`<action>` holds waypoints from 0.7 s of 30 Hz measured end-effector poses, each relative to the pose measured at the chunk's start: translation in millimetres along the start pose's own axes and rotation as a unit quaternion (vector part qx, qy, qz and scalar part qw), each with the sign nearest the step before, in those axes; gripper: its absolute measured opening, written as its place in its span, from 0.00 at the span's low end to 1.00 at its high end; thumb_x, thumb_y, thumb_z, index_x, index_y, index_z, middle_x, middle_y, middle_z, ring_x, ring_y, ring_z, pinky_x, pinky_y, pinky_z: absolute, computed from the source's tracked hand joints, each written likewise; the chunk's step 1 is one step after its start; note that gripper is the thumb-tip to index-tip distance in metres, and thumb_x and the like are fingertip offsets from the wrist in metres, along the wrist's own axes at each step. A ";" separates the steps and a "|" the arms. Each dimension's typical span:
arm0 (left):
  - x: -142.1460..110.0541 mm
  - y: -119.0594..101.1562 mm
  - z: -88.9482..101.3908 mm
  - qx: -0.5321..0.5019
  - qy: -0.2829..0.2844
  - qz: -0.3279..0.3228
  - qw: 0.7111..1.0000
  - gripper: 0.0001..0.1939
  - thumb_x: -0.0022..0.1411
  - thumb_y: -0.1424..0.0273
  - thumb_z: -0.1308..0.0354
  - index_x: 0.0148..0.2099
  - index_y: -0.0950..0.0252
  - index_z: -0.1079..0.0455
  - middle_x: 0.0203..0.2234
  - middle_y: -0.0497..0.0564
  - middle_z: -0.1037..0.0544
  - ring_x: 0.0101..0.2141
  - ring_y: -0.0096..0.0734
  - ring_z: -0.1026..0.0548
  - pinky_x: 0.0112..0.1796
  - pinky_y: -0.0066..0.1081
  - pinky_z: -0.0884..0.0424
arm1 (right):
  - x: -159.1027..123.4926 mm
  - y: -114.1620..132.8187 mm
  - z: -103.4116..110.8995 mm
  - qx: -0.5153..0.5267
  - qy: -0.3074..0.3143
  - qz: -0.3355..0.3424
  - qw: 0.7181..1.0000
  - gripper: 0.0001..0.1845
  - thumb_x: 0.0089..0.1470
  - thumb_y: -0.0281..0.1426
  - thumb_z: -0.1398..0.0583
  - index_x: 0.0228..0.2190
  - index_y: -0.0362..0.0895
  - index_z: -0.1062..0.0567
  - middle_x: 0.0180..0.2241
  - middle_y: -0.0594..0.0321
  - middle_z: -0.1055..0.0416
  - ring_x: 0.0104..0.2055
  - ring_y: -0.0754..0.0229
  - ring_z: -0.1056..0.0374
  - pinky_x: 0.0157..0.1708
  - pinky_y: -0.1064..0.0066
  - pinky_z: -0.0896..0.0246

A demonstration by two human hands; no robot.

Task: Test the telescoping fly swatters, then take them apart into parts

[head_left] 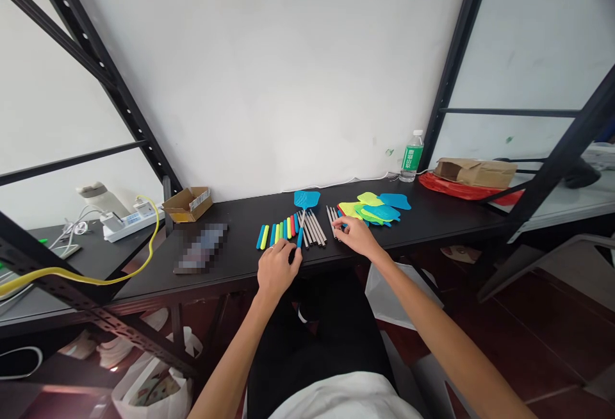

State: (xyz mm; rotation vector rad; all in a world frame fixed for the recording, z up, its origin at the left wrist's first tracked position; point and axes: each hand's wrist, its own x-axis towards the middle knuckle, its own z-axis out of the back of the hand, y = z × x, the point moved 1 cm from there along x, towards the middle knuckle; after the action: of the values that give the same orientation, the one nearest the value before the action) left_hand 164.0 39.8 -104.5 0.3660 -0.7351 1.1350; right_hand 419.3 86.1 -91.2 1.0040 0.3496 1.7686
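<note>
My left hand (277, 270) is at the table's front edge, thumb and fingers closed at the lower end of a blue fly swatter's handle (300, 238). The swatter's blue head (307, 199) points to the wall, joined by a thin silver rod. To its left lies a row of blue, yellow, green and red handles (277, 232). Loose silver rods (316, 229) lie just right of the swatter. My right hand (356, 236) has its fingers curled onto another small group of silver rods (330, 215); its fingertips are partly hidden. Beyond it, yellow, green and blue swatter heads (382, 209) lie piled.
A pixelated flat object (202, 249) and an open cardboard box (188, 204) are on the black table (240, 265) at left. A water bottle (412, 156) stands by the wall. A yellow cable (154, 239) hangs left, near a power strip (132, 223). Black shelf posts flank the table.
</note>
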 end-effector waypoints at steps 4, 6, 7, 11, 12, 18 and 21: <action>-0.1 -0.7 0.2 -0.002 -0.005 -0.003 1.000 0.15 0.70 0.62 0.49 0.40 0.62 0.22 0.37 0.53 0.20 0.32 0.35 0.24 0.33 0.32 0.34 | -1.6 2.3 -0.8 -0.053 0.003 0.028 0.998 0.11 0.53 0.32 0.39 0.40 0.49 0.21 0.43 0.62 0.23 0.34 0.58 0.28 0.34 0.68 0.38; -0.1 -1.0 0.0 -0.004 -0.007 -0.004 1.000 0.15 0.70 0.63 0.49 0.40 0.62 0.22 0.37 0.53 0.20 0.32 0.35 0.24 0.33 0.32 0.34 | -2.5 3.1 -0.7 -0.058 0.006 0.038 0.998 0.11 0.54 0.33 0.39 0.40 0.49 0.21 0.44 0.62 0.23 0.39 0.56 0.27 0.37 0.67 0.36; -0.1 -1.1 -0.1 -0.004 -0.007 -0.005 1.000 0.15 0.70 0.63 0.49 0.40 0.62 0.22 0.36 0.53 0.20 0.32 0.35 0.24 0.34 0.33 0.34 | -2.8 3.6 -0.5 -0.058 0.008 0.043 0.997 0.11 0.54 0.33 0.39 0.40 0.50 0.21 0.45 0.62 0.23 0.41 0.55 0.27 0.38 0.66 0.36; -0.1 -1.1 -0.3 0.000 -0.007 -0.008 1.000 0.15 0.70 0.63 0.49 0.40 0.62 0.22 0.36 0.53 0.20 0.32 0.35 0.24 0.35 0.33 0.34 | -3.4 5.3 0.6 -0.052 0.020 0.057 0.997 0.11 0.55 0.31 0.39 0.41 0.50 0.21 0.46 0.63 0.23 0.46 0.53 0.27 0.43 0.64 0.34; -0.1 -1.0 -0.2 0.000 -0.007 -0.009 1.000 0.15 0.70 0.63 0.49 0.40 0.62 0.22 0.37 0.53 0.20 0.32 0.35 0.24 0.35 0.33 0.34 | -3.4 5.4 0.7 -0.050 0.022 0.058 0.997 0.12 0.55 0.31 0.39 0.41 0.50 0.21 0.46 0.63 0.22 0.46 0.53 0.27 0.43 0.64 0.34; -0.4 -1.1 0.3 -0.001 -0.007 -0.010 1.000 0.15 0.70 0.63 0.49 0.40 0.62 0.22 0.37 0.53 0.20 0.32 0.35 0.24 0.35 0.33 0.33 | -3.4 6.1 1.2 -0.034 0.032 0.067 0.997 0.13 0.55 0.29 0.40 0.42 0.51 0.20 0.46 0.64 0.22 0.47 0.52 0.26 0.46 0.62 0.33; -0.5 -1.5 0.3 0.003 -0.006 -0.007 1.000 0.15 0.70 0.63 0.50 0.40 0.62 0.23 0.36 0.52 0.20 0.32 0.35 0.24 0.36 0.34 0.33 | -4.4 8.4 2.5 -0.024 0.046 0.076 0.996 0.13 0.56 0.29 0.40 0.43 0.52 0.20 0.46 0.65 0.22 0.48 0.52 0.26 0.47 0.63 0.33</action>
State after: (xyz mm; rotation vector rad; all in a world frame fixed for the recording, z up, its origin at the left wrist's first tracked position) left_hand 165.1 38.7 -104.5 0.3820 -0.7380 1.1221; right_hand 416.4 78.1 -86.3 0.9373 0.2936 1.9565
